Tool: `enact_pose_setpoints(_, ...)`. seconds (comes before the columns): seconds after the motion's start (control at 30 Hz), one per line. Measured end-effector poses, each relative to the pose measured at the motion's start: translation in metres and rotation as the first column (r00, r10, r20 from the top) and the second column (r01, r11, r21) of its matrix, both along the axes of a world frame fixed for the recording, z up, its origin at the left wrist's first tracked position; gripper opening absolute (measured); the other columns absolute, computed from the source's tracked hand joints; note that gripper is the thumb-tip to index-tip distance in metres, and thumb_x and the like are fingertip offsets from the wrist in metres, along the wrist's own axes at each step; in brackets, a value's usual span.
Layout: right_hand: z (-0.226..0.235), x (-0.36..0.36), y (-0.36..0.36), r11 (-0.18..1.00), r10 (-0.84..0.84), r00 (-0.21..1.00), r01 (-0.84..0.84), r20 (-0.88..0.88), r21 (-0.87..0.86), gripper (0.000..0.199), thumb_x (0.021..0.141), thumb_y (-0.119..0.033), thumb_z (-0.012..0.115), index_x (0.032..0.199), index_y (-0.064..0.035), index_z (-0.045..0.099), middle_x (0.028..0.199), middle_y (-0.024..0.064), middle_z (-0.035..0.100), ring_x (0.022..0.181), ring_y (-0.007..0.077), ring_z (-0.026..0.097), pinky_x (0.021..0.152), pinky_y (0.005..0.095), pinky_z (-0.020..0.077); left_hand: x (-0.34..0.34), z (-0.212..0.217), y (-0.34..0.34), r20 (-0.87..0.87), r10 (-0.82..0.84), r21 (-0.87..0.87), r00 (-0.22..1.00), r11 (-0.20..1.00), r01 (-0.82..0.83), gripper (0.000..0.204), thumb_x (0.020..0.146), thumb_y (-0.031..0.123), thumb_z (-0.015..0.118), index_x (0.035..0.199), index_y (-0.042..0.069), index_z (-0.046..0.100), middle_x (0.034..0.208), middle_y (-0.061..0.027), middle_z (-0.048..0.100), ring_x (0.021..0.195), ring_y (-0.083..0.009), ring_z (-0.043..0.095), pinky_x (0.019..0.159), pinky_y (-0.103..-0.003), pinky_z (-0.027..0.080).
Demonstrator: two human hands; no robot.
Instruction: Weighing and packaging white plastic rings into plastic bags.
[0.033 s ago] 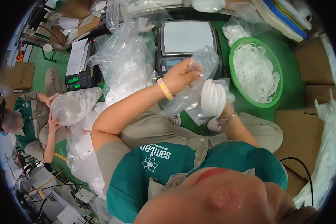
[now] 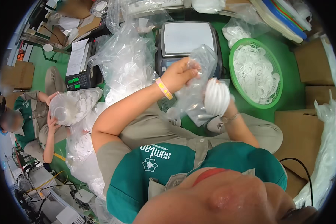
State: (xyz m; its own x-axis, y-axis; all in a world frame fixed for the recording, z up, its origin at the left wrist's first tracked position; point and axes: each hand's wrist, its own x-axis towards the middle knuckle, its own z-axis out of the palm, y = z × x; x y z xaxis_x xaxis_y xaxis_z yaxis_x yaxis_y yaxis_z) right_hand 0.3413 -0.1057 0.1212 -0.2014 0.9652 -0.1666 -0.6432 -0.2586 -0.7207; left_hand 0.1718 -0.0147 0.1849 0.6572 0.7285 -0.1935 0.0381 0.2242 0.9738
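My left hand (image 2: pixel 183 74), with a pink-and-yellow band at its wrist, pinches a transparent plastic bag (image 2: pixel 203 61) between thumb and fingers. The bag hangs down in front of the scale. Close on its right, a stack of thin white rings (image 2: pixel 217 98) is held in my right hand (image 2: pixel 230 107). Its fingers are largely hidden behind the rings and plastic, and a bracelet sits on that wrist. Just beyond the hands stands a digital scale (image 2: pixel 188 37) with a white platform. A green basket (image 2: pixel 233 71) holding many loose white rings lies to the right.
Large transparent bags (image 2: pixel 127 71) of white parts lie left of me. A co-worker (image 2: pixel 30 123) at far left holds a translucent round container (image 2: pixel 62 109) near a second scale (image 2: pixel 78 80). Cardboard boxes (image 2: pixel 298 138) stand at right; a small bag of rings (image 2: pixel 235 33) lies behind the basket.
The stack of rings has shifted slightly right and turned a little in my right hand. My left hand has moved slightly left, still pinching the bag.
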Motion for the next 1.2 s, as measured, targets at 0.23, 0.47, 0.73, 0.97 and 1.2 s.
enact_pose_setpoints(0.23,0.059,0.06,0.015,0.895,-0.405,0.577,0.092,0.71,0.436,0.012,0.074,0.003,0.046,0.083,-0.0046,0.049,0.07,-0.0018,0.051,0.066,0.0052,0.047,0.058,0.0194,0.0394,-0.009,0.025,-0.004,-0.284,0.148,0.417,0.947,0.909,-0.017,0.044,0.072,0.021,0.066,0.105,0.005,0.042,0.05,-0.0026,0.046,0.041,-0.012,0.043,0.042,-0.026,0.036)
enact_pose_setpoints(0.47,0.08,0.083,0.009,0.858,-0.489,0.469,0.111,0.735,0.501,0.013,0.071,0.001,0.049,0.084,-0.0031,0.05,0.074,0.0002,0.053,0.069,0.0069,0.048,0.062,0.0206,0.0399,-0.008,0.033,-0.023,-0.484,0.294,0.875,0.824,0.144,0.462,0.077,0.068,0.014,0.054,0.134,0.015,0.013,0.042,-0.003,0.045,0.035,-0.02,0.046,0.032,-0.031,0.033)
enact_pose_setpoints(0.73,0.084,0.096,0.003,0.843,-0.52,0.324,0.045,0.791,0.536,0.012,0.07,-0.002,0.051,0.082,-0.003,0.051,0.075,0.0018,0.052,0.071,0.0097,0.047,0.065,0.0207,0.0367,-0.009,0.048,-0.026,-0.185,0.47,0.938,0.863,-0.178,0.298,0.056,0.065,0.015,0.052,0.12,0.019,0.046,0.039,0.0017,0.035,0.031,-0.012,0.036,0.031,-0.027,0.029)
enact_pose_setpoints(0.97,0.113,0.052,-0.013,0.864,-0.492,0.805,0.405,0.332,0.299,0.014,0.077,-0.009,0.052,0.086,0.0008,0.048,0.088,0.0133,0.055,0.054,0.0105,0.046,0.055,0.0182,0.0414,-0.003,0.038,-0.047,-0.611,0.168,0.74,0.774,0.47,0.482,0.02,0.082,0.026,0.048,0.077,0.009,0.057,0.05,-0.0102,0.048,0.044,-0.0269,0.049,0.037,-0.034,0.035)
enact_pose_setpoints(1.2,-0.001,0.025,-0.004,0.933,0.359,0.867,-0.335,0.346,-0.129,0.036,0.075,-0.006,0.053,0.11,-0.0005,0.046,0.092,0.0089,0.056,0.086,0.0146,0.053,0.076,0.026,0.0419,0.017,0.032,-0.046,-0.046,-0.358,-0.024,0.933,0.934,0.357,0.026,0.088,0.017,0.039,0.106,0.001,0.05,0.057,-0.0009,0.048,0.041,-0.0062,0.043,0.04,-0.021,0.035)
